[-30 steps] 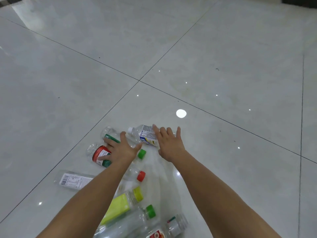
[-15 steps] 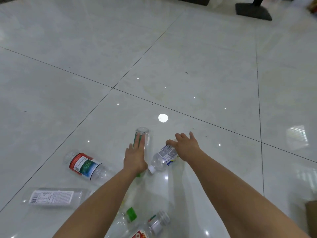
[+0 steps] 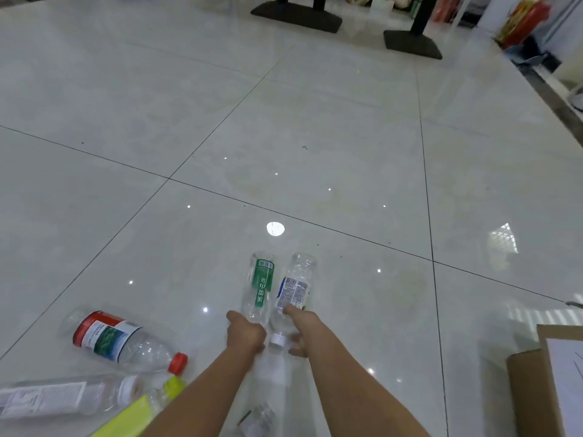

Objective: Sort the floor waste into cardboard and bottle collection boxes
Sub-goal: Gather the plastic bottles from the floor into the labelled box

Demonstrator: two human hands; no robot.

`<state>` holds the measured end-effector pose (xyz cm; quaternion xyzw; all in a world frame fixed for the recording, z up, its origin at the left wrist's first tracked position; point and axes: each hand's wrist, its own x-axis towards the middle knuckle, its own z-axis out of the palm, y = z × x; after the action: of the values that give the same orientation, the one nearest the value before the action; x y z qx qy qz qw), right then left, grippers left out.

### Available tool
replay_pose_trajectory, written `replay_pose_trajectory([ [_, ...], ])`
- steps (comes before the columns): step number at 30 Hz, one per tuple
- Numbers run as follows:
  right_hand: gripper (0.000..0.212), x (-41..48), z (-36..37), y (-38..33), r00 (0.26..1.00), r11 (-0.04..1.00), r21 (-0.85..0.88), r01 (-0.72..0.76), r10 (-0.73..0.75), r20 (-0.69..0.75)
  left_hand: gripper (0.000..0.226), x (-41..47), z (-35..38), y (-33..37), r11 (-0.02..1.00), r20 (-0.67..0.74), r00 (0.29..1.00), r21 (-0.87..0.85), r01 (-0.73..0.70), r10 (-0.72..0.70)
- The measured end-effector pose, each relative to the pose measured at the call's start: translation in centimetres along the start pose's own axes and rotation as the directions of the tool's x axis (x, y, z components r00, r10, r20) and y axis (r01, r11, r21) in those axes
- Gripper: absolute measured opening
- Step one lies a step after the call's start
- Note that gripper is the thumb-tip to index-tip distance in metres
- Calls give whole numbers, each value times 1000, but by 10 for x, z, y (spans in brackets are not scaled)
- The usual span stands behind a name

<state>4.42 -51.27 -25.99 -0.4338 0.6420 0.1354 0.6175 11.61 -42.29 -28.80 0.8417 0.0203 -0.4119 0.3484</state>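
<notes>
My left hand grips the neck end of a clear bottle with a green label, its base pointing away from me. Right beside it, my right hand holds a clear bottle with a white and blue label near its white cap. Both bottles are lifted above the floor, side by side. A brown cardboard box with a white sheet inside shows at the lower right edge.
On the tiled floor at lower left lie a red-capped bottle with a red and green label, a clear bottle with a white label and a yellow-labelled bottle. Another bottle lies between my forearms. Black stand bases are far ahead.
Both hands closed on the two bottles and raised them off the floor, bases forward. The view swung up and right, bringing the cardboard box into sight.
</notes>
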Motion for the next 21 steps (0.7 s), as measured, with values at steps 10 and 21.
replay_pose_trajectory([
  [10,113,-7,-8,4,993,916,396,-70,27,113,42,-5,-6,10,951,335,935,-230,204,-120],
  [21,69,-69,-90,-51,995,524,851,-35,-64,80,16,-65,2,124,998,449,893,58,-5,-22],
])
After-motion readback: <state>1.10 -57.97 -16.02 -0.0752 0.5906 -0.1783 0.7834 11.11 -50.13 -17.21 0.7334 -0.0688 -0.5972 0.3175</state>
